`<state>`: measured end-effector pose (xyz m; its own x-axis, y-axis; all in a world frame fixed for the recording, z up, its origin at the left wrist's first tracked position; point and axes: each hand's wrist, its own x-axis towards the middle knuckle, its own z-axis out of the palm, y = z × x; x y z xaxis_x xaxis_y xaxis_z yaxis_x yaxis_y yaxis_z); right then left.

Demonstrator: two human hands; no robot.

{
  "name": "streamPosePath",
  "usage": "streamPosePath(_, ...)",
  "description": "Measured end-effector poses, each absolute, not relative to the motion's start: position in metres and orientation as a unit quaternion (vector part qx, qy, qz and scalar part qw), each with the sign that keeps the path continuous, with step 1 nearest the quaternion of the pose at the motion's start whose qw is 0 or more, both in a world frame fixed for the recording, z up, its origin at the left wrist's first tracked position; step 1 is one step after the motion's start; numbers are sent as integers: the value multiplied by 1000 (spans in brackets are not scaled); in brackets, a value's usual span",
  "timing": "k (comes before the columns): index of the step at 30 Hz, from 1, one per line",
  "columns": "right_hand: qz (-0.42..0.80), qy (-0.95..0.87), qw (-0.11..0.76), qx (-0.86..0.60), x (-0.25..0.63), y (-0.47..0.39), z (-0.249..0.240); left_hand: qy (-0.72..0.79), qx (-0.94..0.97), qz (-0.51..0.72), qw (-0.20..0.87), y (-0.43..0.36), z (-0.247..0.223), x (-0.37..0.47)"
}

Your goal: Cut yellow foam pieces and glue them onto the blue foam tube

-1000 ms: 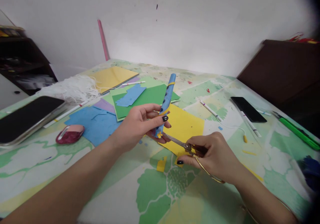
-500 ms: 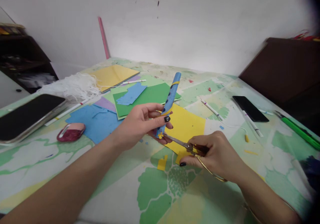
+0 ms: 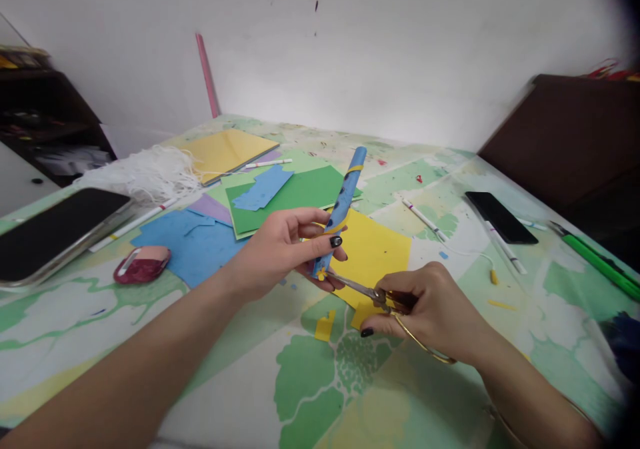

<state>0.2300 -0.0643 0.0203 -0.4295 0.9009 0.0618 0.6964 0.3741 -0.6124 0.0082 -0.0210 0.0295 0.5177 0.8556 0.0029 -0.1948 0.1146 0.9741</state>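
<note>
A rolled blue paper tube (image 3: 348,190) with dark spots and a yellow strip wound around it leans upright in my left hand (image 3: 295,245), gripped between thumb and fingers. At its lower end sits a small yellow paper flower (image 3: 321,273). My right hand (image 3: 425,305) is closed on the handles of a pair of scissors (image 3: 361,289). The blades point left, their tips beside the flower; whether they touch it I cannot tell. Below both hands lie a yellow sheet (image 3: 377,252) and a small yellow scrap (image 3: 325,326).
Green sheets (image 3: 300,199) and blue sheets (image 3: 187,242) lie beyond my left hand. At left are a large phone (image 3: 60,229), an earbud case (image 3: 143,264) and white yarn (image 3: 150,172). A black phone (image 3: 500,217), white pens (image 3: 424,220) and a green cutter (image 3: 600,262) lie at right.
The top of the blue tube has tilted slightly to the right. Both hands stay nearly in place, with the scissor tips still by the flower.
</note>
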Motion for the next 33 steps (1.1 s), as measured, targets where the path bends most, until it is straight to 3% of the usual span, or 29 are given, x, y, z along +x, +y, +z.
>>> streamPosePath(33, 269, -798, 204, -500, 230, -64, 23, 317, 547, 365, 684, -21, 32, 9)
